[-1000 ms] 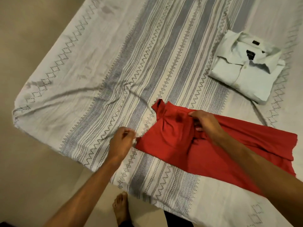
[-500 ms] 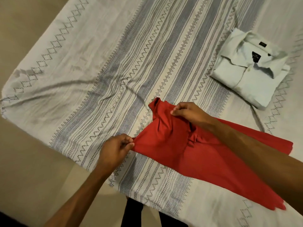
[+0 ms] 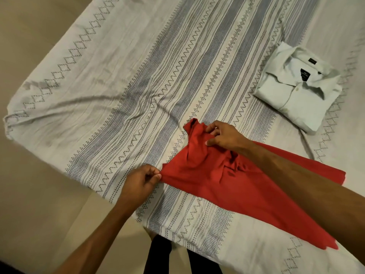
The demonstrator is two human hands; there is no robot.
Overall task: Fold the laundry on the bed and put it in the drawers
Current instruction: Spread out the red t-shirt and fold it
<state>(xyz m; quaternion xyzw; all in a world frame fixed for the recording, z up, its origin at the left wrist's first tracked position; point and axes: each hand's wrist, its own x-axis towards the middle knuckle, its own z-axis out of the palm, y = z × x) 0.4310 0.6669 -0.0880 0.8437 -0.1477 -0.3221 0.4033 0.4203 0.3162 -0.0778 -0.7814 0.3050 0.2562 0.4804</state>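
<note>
Laundry on the bed came to two pieces. A red soft knit shirt (image 3: 227, 184) lay spread near the front edge of the bed, its body trailing off to the person's right, its upper end bunched and creased. A pale white collared button shirt (image 3: 298, 89), already folded into a neat rectangle, sat well apart toward the far right.

Left hand (image 3: 140, 180): thumb and fingers pinched on the near corner of the red shirt, pulling it toward the bed's edge. Right hand (image 3: 223, 137): fingers curled into the cloth at the far upper end, by what looked like a sleeve or shoulder. Hands well apart, fabric drawn taut between them.

Bed covered by a white cotton sheet with grey woven stripes and diamond borders (image 3: 98, 99), wrinkled toward the middle. Drawers not in view.

Risks, as I judged them:
- A knot of folds sat just below the right wrist. If the fold went over it unsmoothed, the lump would stay inside and the finished piece would sit crooked.
- Left pinch held only a small tip of cloth; a harder tug could slip it free.
- The near corner lay close to the mattress edge, so a slipped grip might let the cloth slide off toward the floor.
- The loose sheet could ruck up further if the shirt was dragged.
</note>
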